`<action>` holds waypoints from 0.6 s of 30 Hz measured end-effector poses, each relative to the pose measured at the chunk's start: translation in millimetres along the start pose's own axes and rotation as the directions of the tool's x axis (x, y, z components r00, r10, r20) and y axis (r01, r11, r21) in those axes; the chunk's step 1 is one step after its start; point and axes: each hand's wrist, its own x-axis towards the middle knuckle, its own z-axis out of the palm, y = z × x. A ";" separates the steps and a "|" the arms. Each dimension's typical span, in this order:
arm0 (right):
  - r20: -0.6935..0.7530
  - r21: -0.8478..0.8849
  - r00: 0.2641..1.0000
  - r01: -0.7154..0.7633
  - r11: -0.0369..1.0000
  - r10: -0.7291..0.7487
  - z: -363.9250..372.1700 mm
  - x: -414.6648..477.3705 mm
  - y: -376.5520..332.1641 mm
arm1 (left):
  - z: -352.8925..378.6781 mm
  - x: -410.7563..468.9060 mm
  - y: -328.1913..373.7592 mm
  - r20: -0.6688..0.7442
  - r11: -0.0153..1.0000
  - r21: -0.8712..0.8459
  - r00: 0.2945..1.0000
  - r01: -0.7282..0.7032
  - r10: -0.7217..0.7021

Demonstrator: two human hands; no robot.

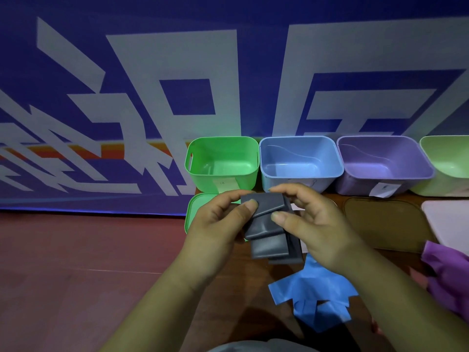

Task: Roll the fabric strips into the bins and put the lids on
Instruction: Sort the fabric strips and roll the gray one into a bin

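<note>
grey fabric strip held up in mid-air over the table's near-centre, in front of the green and blue bins. it's folded into several flat layers, lower layers hanging down twd the person. l hand grips its left side, thumb on the top fold, fingers curled behind. r hand grips the right side, thumb pressed on the front face, fingers curled over the top edge.

below the hands: blue fabric strip lying crumpled on the table. purple fabric bunched at the right edge, partly cut off by frame.

row of bins at back, side by side, lids off: green bin, blue bin, purple bin, pale green bin only partly in view. paper labels on the fronts of green and purple; text too small to read.

lids flat in front of bins: green lid partly hidden by l hand, brown lid in front of purple bin, pale pink lid at far right.

behind all: blue banner w/ large white shapes.
</note>
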 end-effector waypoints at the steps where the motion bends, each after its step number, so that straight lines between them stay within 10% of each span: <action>1: -0.004 0.008 1.000 -0.008 1.000 0.008 0.0 0.3 0.6 | 0.0 -0.6 1.1 0.009 1.000 0.023 1.000 -0.004 0.004; 12: -0.096 0.263 0.974 -0.174 0.949 0.206 1.7 2.8 -1.7 | -6.3 -5.4 5.3 0.178 0.871 0.399 0.956 -0.288 0.235; 18: -0.105 0.222 0.977 -0.161 0.962 0.187 0.8 -1.6 -8.3 | -5.6 -5.1 4.2 0.211 0.913 0.319 0.958 -0.255 0.194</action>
